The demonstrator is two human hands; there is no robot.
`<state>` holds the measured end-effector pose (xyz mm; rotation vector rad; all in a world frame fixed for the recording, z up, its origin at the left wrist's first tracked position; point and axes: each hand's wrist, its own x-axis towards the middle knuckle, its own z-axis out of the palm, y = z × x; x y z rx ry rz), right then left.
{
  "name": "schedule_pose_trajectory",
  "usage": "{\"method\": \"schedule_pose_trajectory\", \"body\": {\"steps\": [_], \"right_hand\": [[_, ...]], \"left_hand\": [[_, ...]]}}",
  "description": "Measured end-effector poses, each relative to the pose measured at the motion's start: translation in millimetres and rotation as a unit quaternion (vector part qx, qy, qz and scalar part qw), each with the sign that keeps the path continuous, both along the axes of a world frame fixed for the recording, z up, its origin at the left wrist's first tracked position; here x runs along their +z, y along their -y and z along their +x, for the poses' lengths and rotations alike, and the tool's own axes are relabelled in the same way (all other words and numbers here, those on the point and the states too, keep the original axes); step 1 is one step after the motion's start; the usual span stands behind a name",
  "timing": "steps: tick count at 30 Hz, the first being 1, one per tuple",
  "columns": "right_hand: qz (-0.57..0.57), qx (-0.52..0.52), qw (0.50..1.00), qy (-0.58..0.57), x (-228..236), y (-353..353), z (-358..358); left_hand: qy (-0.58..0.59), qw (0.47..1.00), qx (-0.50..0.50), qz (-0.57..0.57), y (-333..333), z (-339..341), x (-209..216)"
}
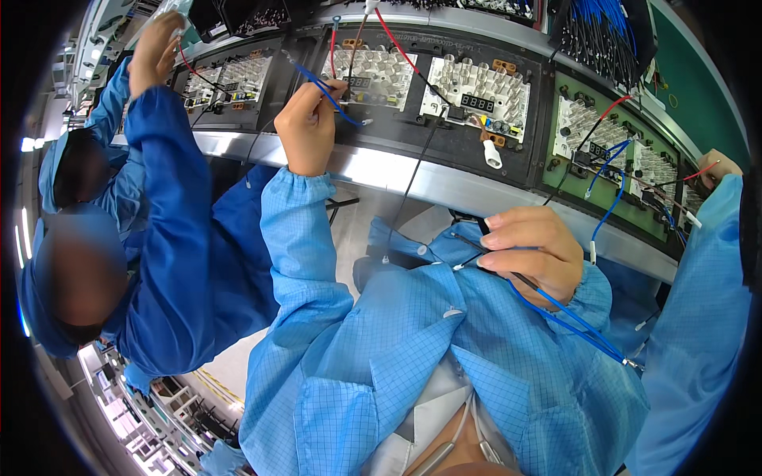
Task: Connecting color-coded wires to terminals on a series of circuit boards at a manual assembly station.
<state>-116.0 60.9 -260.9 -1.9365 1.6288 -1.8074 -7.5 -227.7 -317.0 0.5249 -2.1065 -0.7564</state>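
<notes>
My left hand (308,127) is raised over a white circuit board (379,73) with a small digit display, pinching a blue wire (349,117). One end of this wire hangs toward the board's near edge. Close to my chest, my right hand (540,244) is closed around a bundle of blue wires (583,332) and black ones, whose ends poke out past the fingers and hang below the palm. Just right of the left hand's board lies another circuit board (480,97), with a red-and-black wire and a white connector (492,155) on it.
The boards sit in black trays on a metal-edged rail (373,170). A green tray (611,159) holds more wired boards at right, where another person's hand (718,168) works. At left a co-worker in a dark blue sleeve (171,151) reaches up. Blue wires (599,36) are heaped at the back.
</notes>
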Motion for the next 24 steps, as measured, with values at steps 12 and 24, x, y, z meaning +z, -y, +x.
{"method": "schedule_pose_trajectory", "body": {"steps": [12, 24], "right_hand": [[0.040, 0.001, 0.998, 0.043, -1, 13, -1], [0.060, 0.012, 0.997, 0.047, -8, 30, -13]], "left_hand": [[0.022, 1.000, 0.000, -0.019, 4, -10, 2], [0.030, 0.995, 0.023, -0.091, 25, -23, 1]]}}
